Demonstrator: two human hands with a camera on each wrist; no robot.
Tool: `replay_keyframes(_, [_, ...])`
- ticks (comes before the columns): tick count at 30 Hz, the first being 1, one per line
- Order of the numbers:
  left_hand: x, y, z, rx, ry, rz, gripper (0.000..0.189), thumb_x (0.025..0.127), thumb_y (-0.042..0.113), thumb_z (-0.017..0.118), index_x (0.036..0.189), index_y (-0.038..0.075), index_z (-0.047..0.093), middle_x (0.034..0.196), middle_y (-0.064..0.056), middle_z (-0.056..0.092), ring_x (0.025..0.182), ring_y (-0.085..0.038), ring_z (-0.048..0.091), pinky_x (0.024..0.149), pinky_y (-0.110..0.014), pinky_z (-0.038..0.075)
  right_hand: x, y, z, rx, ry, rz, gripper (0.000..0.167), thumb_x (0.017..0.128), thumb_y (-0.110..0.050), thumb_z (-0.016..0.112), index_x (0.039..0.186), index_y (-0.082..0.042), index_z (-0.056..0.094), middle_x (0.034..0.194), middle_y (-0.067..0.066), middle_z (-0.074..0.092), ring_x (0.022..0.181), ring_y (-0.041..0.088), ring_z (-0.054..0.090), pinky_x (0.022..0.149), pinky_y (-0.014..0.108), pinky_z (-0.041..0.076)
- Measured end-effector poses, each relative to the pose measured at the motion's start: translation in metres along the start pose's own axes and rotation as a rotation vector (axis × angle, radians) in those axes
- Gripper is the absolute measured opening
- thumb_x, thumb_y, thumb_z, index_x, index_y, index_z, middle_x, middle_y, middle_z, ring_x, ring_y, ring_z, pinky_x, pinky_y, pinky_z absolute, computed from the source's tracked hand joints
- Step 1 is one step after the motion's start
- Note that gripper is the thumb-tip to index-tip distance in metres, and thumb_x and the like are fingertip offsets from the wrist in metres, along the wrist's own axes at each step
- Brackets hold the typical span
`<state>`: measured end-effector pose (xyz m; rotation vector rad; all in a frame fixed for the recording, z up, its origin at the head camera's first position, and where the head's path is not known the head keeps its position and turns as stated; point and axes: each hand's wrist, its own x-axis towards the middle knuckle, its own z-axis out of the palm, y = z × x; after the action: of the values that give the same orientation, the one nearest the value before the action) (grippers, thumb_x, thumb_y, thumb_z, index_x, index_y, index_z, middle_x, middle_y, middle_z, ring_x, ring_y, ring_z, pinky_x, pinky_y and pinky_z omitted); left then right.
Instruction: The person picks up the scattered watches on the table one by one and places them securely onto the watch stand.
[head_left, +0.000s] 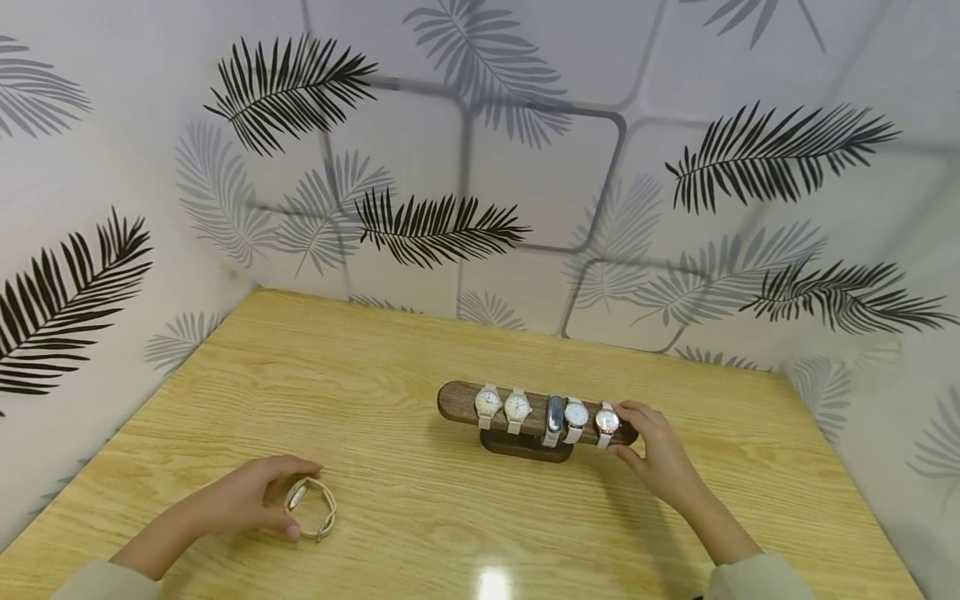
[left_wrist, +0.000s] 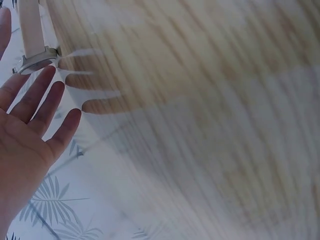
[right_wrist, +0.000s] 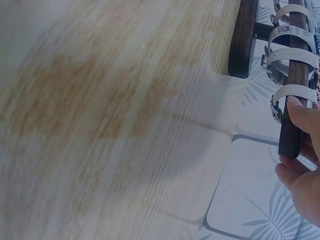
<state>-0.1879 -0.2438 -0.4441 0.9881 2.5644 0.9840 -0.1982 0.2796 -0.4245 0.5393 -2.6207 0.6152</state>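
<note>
A watch with a pale strap (head_left: 330, 510) stands on its edge on the table at the left, its strap closed into a loop. My left hand (head_left: 236, 500) reaches around its near side, thumb and fingers spread apart; in the left wrist view the fingers are fairly straight, with fingertips right at the watch case (left_wrist: 37, 61). On the right, my right hand (head_left: 663, 462) holds the end of a dark wooden watch stand (head_left: 457, 402), thumb on the bar (right_wrist: 290, 142) beside the endmost watch (head_left: 607, 422). Several watches sit along this bar, their straps looped around it.
The stand's oval base (head_left: 525, 446) sits below the bar on the light wood table (head_left: 360, 367). A wall (head_left: 517, 283) with leaf patterns rises behind the table's far edge, with more patterned wall at both sides.
</note>
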Motion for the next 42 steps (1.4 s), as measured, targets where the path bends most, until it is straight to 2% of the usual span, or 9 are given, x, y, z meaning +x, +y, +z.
replay_keyframes(3, [-0.001,-0.001,-0.001,0.003,-0.007,0.018,0.075,0.071,0.046,0.072,0.126,-0.001,0.053,0.124,-0.018,0.057,0.117,-0.017,0.052,0.096,-0.014,0.042,0.0,-0.002,-0.002,0.0,-0.001,0.006,0.05,0.069,0.001,0.077,0.115,0.01,0.058,0.116,0.024,0.057,0.106,0.041,0.053,0.085,0.052,0.049])
replay_keyframes(7, [-0.001,-0.003,0.0,0.058,0.008,0.063,0.071,0.072,0.045,0.071,0.123,-0.001,0.054,0.122,-0.019,0.057,0.113,-0.028,0.053,0.096,-0.026,0.046,0.001,-0.004,-0.004,-0.002,0.014,-0.002,0.05,0.068,0.002,0.077,0.114,0.01,0.058,0.115,0.023,0.057,0.105,0.041,0.053,0.085,0.052,0.049])
replay_keyframes(11, [0.0,-0.006,0.0,0.111,0.027,0.094,0.066,0.073,0.044,0.072,0.12,0.001,0.057,0.118,-0.015,0.059,0.109,-0.023,0.055,0.092,-0.029,0.049,0.001,-0.003,-0.002,-0.008,0.024,-0.016,0.05,0.068,0.002,0.078,0.113,0.01,0.059,0.114,0.023,0.058,0.104,0.041,0.054,0.084,0.052,0.05])
replay_keyframes(18, [0.002,0.001,0.0,0.074,0.027,0.004,0.06,0.071,0.042,0.074,0.113,0.002,0.059,0.117,-0.014,0.059,0.108,-0.037,0.054,0.092,-0.041,0.048,-0.001,-0.003,-0.001,-0.005,0.025,-0.021,0.049,0.068,0.002,0.077,0.112,0.01,0.059,0.114,0.023,0.058,0.104,0.04,0.054,0.083,0.051,0.05])
replay_keyframes(21, [0.003,0.005,0.001,0.043,0.059,-0.055,0.06,0.071,0.043,0.075,0.112,0.002,0.059,0.114,-0.011,0.061,0.104,-0.034,0.057,0.088,-0.042,0.05,-0.001,-0.003,-0.001,-0.004,0.024,-0.019,0.049,0.068,0.002,0.077,0.113,0.01,0.059,0.114,0.023,0.057,0.104,0.04,0.054,0.084,0.051,0.05])
replay_keyframes(26, [0.008,0.01,0.003,0.014,0.111,-0.098,0.056,0.073,0.038,0.076,0.11,0.0,0.059,0.108,-0.011,0.063,0.094,-0.028,0.061,0.081,-0.041,0.053,0.0,-0.002,0.0,-0.01,0.039,-0.032,0.05,0.067,0.002,0.078,0.113,0.011,0.059,0.114,0.024,0.058,0.104,0.041,0.054,0.083,0.052,0.05])
replay_keyframes(32, [0.014,0.013,0.006,-0.049,0.149,-0.165,0.057,0.072,0.034,0.078,0.111,-0.002,0.059,0.107,-0.013,0.063,0.088,-0.015,0.061,0.075,-0.028,0.054,-0.002,0.0,0.0,-0.012,0.035,-0.034,0.05,0.068,0.002,0.078,0.113,0.011,0.059,0.114,0.024,0.057,0.104,0.041,0.054,0.083,0.051,0.05])
replay_keyframes(38, [0.02,0.013,0.007,-0.153,0.19,-0.174,0.057,0.072,0.026,0.078,0.113,-0.008,0.056,0.097,-0.011,0.064,0.079,-0.002,0.058,0.067,-0.018,0.053,-0.001,-0.001,0.0,-0.013,0.032,-0.031,0.05,0.068,0.002,0.078,0.113,0.01,0.059,0.114,0.023,0.057,0.104,0.04,0.054,0.083,0.051,0.05])
replay_keyframes(42, [0.027,0.016,0.009,-0.163,0.223,-0.173,0.055,0.072,0.023,0.079,0.113,-0.008,0.056,0.09,-0.008,0.063,0.072,0.002,0.056,0.063,-0.018,0.053,0.0,-0.003,-0.001,-0.01,0.031,-0.022,0.05,0.067,0.003,0.078,0.113,0.01,0.059,0.114,0.023,0.058,0.104,0.04,0.054,0.083,0.05,0.05])
